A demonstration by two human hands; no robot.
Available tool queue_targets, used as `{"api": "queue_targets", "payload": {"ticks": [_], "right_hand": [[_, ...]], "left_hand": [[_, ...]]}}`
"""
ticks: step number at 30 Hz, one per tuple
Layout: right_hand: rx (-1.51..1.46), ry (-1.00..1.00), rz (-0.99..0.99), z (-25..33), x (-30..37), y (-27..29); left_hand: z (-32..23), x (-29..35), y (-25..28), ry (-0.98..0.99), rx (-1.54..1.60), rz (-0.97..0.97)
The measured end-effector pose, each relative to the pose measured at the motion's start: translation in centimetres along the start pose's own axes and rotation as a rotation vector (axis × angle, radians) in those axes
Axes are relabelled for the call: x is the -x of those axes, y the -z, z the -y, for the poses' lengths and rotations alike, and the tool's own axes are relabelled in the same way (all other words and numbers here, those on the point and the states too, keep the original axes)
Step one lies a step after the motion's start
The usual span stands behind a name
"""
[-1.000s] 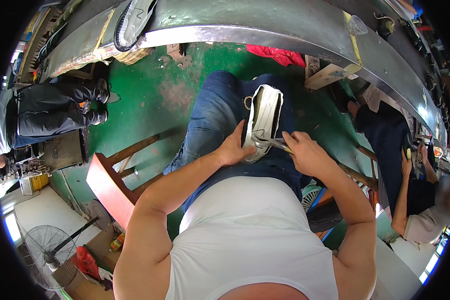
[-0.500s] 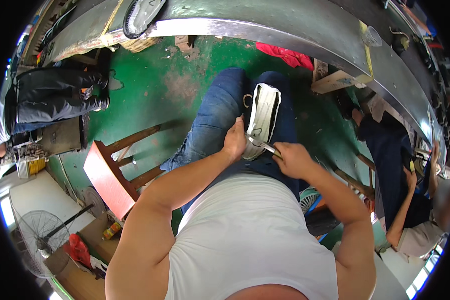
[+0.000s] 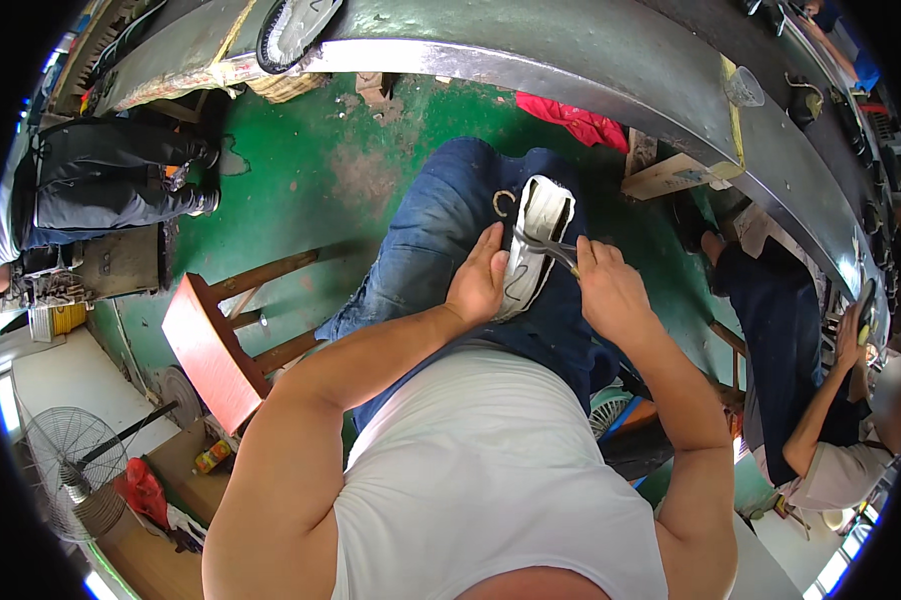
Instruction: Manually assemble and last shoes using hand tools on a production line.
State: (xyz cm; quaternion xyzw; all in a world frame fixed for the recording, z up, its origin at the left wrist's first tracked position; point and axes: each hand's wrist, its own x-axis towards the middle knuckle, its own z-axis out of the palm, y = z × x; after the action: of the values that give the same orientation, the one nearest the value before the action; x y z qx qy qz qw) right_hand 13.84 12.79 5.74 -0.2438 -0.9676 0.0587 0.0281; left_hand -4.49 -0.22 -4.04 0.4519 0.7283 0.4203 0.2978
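Observation:
A white shoe upper (image 3: 539,222) with dark trim lies on my lap, over blue jeans (image 3: 441,230). My left hand (image 3: 479,282) presses against its left side and holds it steady. My right hand (image 3: 607,290) grips metal pliers (image 3: 551,248), whose jaws meet the shoe's right edge. Part of the shoe's lower end is hidden under my left hand.
A long curved metal conveyor table (image 3: 591,60) runs across the top, with a shoe sole (image 3: 296,25) on it. A red wooden stool (image 3: 211,350) stands at my left on the green floor. A seated person (image 3: 811,400) works at right; another person's legs (image 3: 101,185) at left. A fan (image 3: 66,450) sits lower left.
My view has shifted a little, and both hands with the shoe sit slightly higher in the picture. The right hand has drawn closer to the shoe with the pliers.

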Motion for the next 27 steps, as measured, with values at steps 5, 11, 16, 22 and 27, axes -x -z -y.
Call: {"api": "queue_targets", "payload": {"ticks": [5,11,16,22,27], "right_hand": [[-0.35,-0.155,0.041,-2.1,1.4,-4.8],[-0.548,-0.319,0.369,-3.4,2.3,-2.9],[-0.767,-0.445,0.378,-3.4,-0.7,2.5],[-0.474,-0.322,0.347,-2.2,-1.4,-2.8],[-0.75,-0.36,0.356,-1.5,-0.8,0.2]], "left_hand": [[-0.5,-0.7,0.8,-0.243,-0.155,0.134],[-2.5,-2.1,2.3,-0.245,-0.372,0.387],[-4.8,-3.5,3.2,-0.072,-0.391,0.502],[-5.2,-2.1,4.0,-0.061,-0.387,0.54],[-2.3,0.4,4.1,0.311,0.028,0.395]]}}
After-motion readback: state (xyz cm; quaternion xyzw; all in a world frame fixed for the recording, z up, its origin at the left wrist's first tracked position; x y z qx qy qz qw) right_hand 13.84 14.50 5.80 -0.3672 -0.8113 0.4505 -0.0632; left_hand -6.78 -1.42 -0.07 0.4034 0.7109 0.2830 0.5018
